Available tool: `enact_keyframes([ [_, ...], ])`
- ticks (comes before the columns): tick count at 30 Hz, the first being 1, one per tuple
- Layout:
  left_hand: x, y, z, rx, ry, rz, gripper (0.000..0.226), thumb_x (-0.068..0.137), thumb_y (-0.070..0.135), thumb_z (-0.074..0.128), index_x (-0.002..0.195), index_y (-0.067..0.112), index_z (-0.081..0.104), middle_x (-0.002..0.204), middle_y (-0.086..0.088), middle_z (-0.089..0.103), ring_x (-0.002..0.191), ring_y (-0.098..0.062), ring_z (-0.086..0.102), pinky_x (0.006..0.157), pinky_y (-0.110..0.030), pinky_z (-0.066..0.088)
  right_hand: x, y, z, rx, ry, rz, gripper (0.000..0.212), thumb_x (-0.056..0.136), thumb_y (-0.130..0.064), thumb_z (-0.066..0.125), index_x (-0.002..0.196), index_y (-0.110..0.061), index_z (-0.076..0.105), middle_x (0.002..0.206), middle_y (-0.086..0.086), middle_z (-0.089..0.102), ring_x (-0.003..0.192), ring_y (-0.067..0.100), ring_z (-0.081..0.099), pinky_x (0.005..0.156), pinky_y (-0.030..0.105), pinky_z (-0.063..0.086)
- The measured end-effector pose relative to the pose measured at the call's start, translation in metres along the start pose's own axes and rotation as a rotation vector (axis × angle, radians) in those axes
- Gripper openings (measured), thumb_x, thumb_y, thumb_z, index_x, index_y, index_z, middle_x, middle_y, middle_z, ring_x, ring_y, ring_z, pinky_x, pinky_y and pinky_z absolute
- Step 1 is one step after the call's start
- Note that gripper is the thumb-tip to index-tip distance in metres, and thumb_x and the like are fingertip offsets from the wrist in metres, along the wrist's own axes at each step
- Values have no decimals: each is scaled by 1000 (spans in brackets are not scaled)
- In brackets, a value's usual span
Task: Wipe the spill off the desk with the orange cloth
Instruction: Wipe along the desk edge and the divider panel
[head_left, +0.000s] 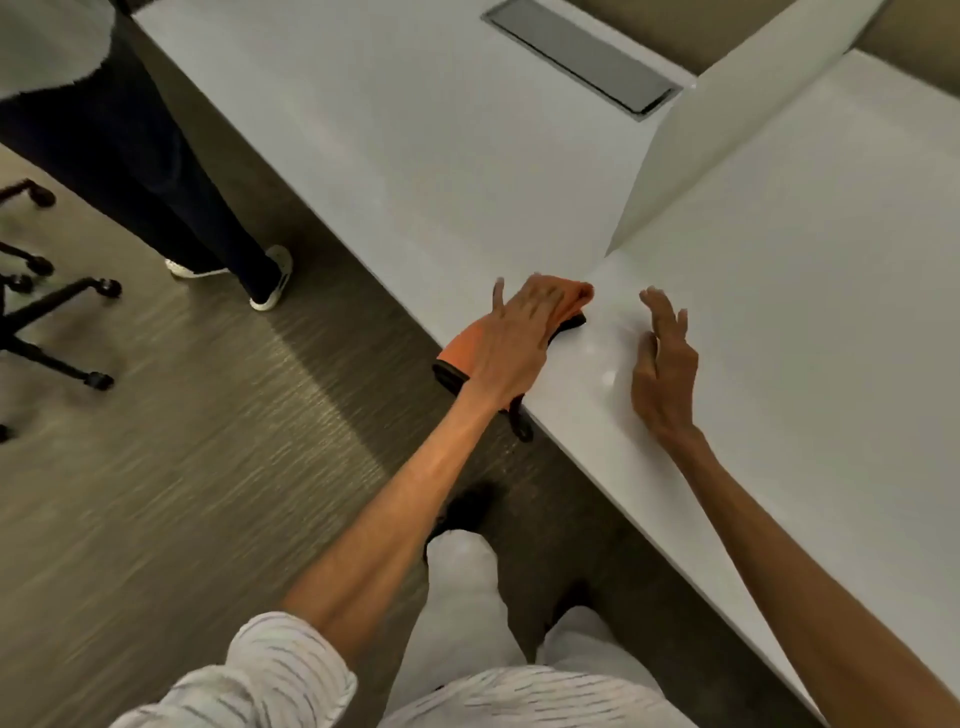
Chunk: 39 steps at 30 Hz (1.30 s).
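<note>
The orange cloth (571, 296) with a dark edge lies on the white desk (779, 291) at its near edge, partly hanging over it. My left hand (514, 343) presses flat on the cloth and covers most of it. Just right of the cloth a small wet, glossy patch, the spill (605, 366), shines on the desk. My right hand (662, 364) rests on the desk to the right of that patch, fingers spread, holding nothing.
A white divider panel (727, 135) stands between two desk sections. A grey cable hatch (582, 57) is set into the far desk. Another person's legs (171, 182) stand on the floor at left, beside an office chair base (47, 322).
</note>
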<state>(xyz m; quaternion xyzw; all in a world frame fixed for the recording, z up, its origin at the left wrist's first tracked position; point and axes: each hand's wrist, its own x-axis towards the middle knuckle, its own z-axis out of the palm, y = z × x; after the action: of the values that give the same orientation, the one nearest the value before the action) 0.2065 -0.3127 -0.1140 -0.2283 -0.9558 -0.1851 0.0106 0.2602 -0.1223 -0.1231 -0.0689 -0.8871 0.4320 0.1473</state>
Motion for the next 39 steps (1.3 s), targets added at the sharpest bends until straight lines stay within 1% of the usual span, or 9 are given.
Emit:
enact_keyframes([
  [3,18,16,1,61,-53,81,68,92,0,38,154,24,26,158,3,33,152,-17,18,123,-55,1,0,-1,2,-7,106,98,52,98,4,32,145,-16,41,146,-10,44,138,-6,35,126,39,11],
  [6,37,30,3,-44,-146,154,67,95,-1,35,157,22,21,163,-1,25,154,-20,7,123,-55,-6,3,1,6,-56,177,132,47,100,2,35,143,-13,43,148,2,47,139,16,43,126,38,12],
  [9,52,44,-2,-151,-309,263,60,102,13,37,158,17,15,166,-5,15,155,-22,-3,121,-60,-4,5,-1,7,-72,271,200,46,98,2,33,141,-10,46,146,12,50,138,24,45,125,44,15],
  [13,52,17,-31,-361,-430,306,99,88,49,63,158,19,-1,167,-5,-2,153,-20,-12,118,-55,-16,6,-16,4,-77,379,353,48,97,4,36,143,-9,42,151,12,43,143,24,37,122,52,21],
  [16,24,-19,-41,-211,-400,229,116,80,64,64,157,13,-6,166,-10,-2,153,-24,-14,119,-55,-13,12,-39,13,-161,307,309,41,104,-11,35,145,-13,40,159,9,32,150,19,22,125,46,9],
  [20,-14,-33,-29,-118,-402,195,110,85,69,50,157,7,-6,166,-13,-9,153,-24,-17,123,-52,-10,23,-69,52,-284,52,277,49,106,-31,32,152,-12,29,163,10,21,153,21,10,124,37,-5],
  [23,-4,-32,-21,-101,-378,248,110,86,72,45,156,7,-8,165,-14,-10,152,-23,-18,124,-50,-9,30,-68,71,-387,-30,360,64,104,-43,33,157,-13,13,166,7,5,153,21,-6,124,43,-9],
  [27,14,-24,-14,-62,-377,307,119,79,83,37,156,5,-8,165,-16,-10,152,-24,-19,123,-48,-13,45,-58,70,-491,-35,432,72,100,-59,25,158,-21,4,166,4,-1,153,21,-10,120,53,-12],
  [39,27,57,15,-151,-448,495,119,74,68,50,155,0,-4,164,-20,-8,153,-29,-13,126,-45,-4,25,-6,-5,-525,65,552,54,105,-41,25,157,-29,13,165,0,12,153,19,0,120,58,-5],
])
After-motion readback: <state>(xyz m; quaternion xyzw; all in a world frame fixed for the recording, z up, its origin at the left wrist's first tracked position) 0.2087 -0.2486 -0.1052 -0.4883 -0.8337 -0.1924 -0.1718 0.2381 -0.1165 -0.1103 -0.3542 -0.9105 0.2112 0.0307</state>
